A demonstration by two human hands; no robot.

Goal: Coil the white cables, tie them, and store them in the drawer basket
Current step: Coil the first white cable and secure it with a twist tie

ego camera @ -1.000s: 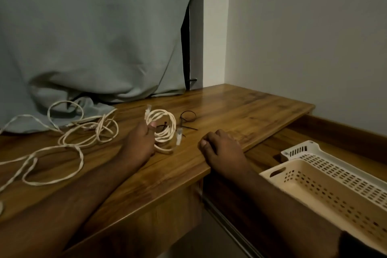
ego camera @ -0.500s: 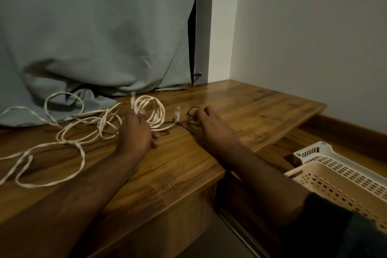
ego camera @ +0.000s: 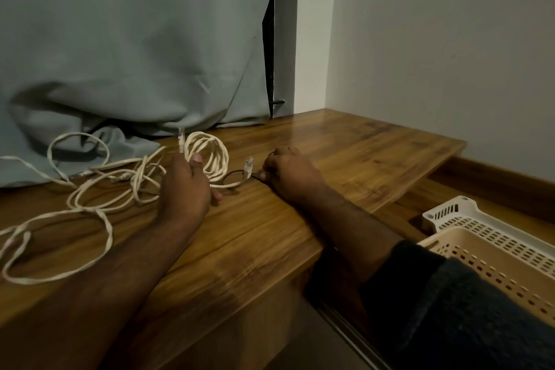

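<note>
Two hands work on a wooden desk point(ego camera: 345, 147) in dim light. The left hand point(ego camera: 184, 186) holds a small coil of white cable point(ego camera: 210, 156), thumb pressed on the near side of the loops and fingers curled under them; one plug point(ego camera: 181, 141) sticks up just above the thumb, and the other plug point(ego camera: 248, 167) stands at the end of a short tail that runs out to the right. The right hand point(ego camera: 289, 173) rests on the desk just right of that plug, its fingers curled round a thin black tie point(ego camera: 232, 179) — the tie's loop lies flat on the wood between the two hands, touching the white tail.

A second white cable point(ego camera: 90, 198) lies loose and tangled on the left part of the desk, its big loops spreading to the left edge of the view and partly onto the foot of a grey curtain point(ego camera: 135, 54) that hangs behind and bunches on the desktop.

At lower right, below the desk's level, two perforated plastic baskets sit one against the other — a beige basket point(ego camera: 480, 261) nearer and a white basket point(ego camera: 450, 213) behind it. Both show no cable in the parts in view. A dark sleeve point(ego camera: 468, 315) covers the right forearm.
</note>
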